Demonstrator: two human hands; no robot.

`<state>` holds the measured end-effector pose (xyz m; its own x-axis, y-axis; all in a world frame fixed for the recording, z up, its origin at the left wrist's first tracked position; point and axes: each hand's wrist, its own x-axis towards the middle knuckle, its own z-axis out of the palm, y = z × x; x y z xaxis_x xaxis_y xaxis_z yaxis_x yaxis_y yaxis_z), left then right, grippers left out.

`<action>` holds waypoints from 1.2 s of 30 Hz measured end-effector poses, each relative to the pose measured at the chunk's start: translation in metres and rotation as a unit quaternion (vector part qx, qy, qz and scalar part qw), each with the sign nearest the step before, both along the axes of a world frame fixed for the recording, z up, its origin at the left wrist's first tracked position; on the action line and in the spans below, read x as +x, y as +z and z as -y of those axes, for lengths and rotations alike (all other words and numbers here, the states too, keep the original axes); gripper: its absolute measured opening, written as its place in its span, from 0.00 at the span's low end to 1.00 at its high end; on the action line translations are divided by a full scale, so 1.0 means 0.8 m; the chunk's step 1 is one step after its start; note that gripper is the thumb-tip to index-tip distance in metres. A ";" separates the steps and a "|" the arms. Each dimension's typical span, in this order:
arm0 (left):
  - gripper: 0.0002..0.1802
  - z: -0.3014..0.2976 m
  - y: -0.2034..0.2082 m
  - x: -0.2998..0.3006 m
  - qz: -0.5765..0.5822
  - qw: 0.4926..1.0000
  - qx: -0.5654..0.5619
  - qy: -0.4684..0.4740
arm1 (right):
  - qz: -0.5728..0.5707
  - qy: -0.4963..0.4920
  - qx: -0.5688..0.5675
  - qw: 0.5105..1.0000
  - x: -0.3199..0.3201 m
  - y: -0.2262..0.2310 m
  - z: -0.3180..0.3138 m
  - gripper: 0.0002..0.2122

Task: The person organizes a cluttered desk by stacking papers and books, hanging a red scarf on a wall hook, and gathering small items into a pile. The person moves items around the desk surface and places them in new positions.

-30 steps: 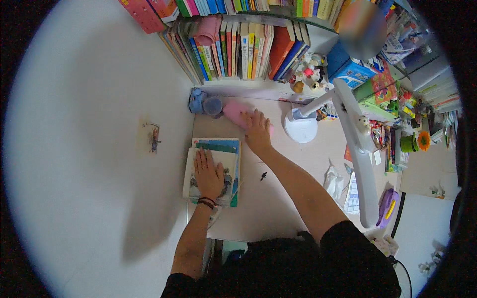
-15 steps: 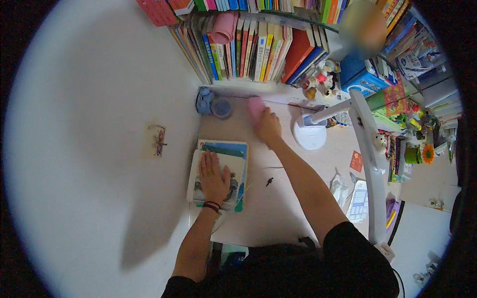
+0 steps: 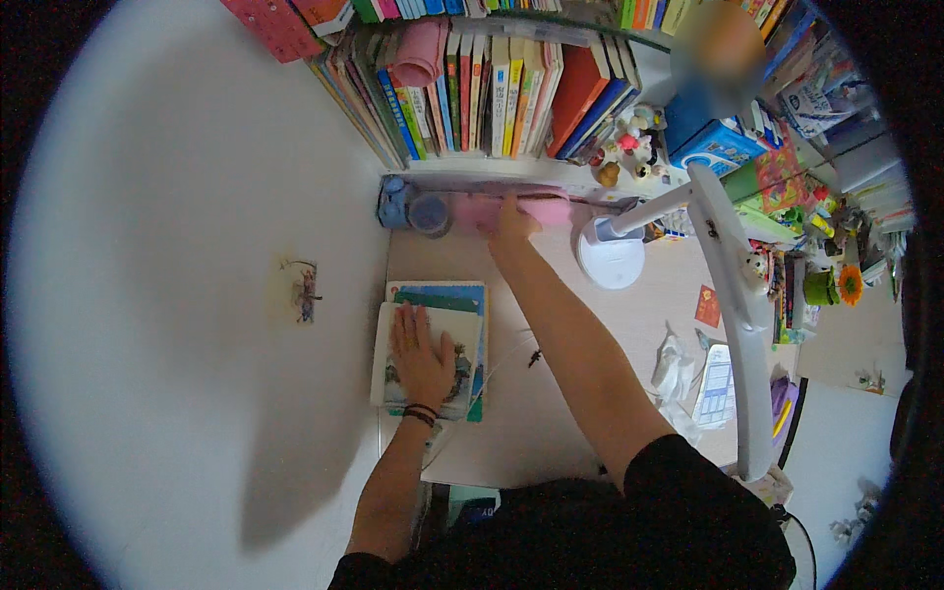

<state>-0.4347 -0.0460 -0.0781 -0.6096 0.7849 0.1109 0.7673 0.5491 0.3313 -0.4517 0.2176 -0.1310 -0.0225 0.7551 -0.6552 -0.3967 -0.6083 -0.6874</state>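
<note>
My right hand (image 3: pixel 513 224) reaches to the back edge of the desk and presses on a pink cloth (image 3: pixel 553 207), which shows on both sides of it. The fingers are partly hidden, but they hold the cloth against the desk. My left hand (image 3: pixel 423 364) lies flat with fingers stretched on an open book with pale pages (image 3: pixel 457 323), nearer to me on the left. Under that book lies a larger blue and green book (image 3: pixel 476 295). A dark bracelet circles my left wrist.
A blue figure (image 3: pixel 393 203) and a round purplish jar (image 3: pixel 430 214) stand left of the cloth. The lamp's white base (image 3: pixel 611 258) is to the right, its arm (image 3: pixel 736 324) crossing the right side. Shelved books (image 3: pixel 492 93) line the back. A small dark object (image 3: pixel 535 359) lies mid-desk.
My right hand has moved left and slightly back with the pink cloth, which now lies spread wider along the back edge. My left hand stays on the book. The view has shifted slightly.
</note>
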 end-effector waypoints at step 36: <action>0.30 0.025 0.009 0.006 0.185 0.977 0.100 -0.022 | 0.583 0.331 0.368 0.644 0.711 0.082 0.261 0.22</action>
<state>-0.4301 -0.0660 -0.0710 -0.6025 0.7970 0.0426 0.5965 0.4142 0.6875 0.1168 0.0089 -0.0655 -0.3158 0.9488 0.0116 0.8292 0.2819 -0.4826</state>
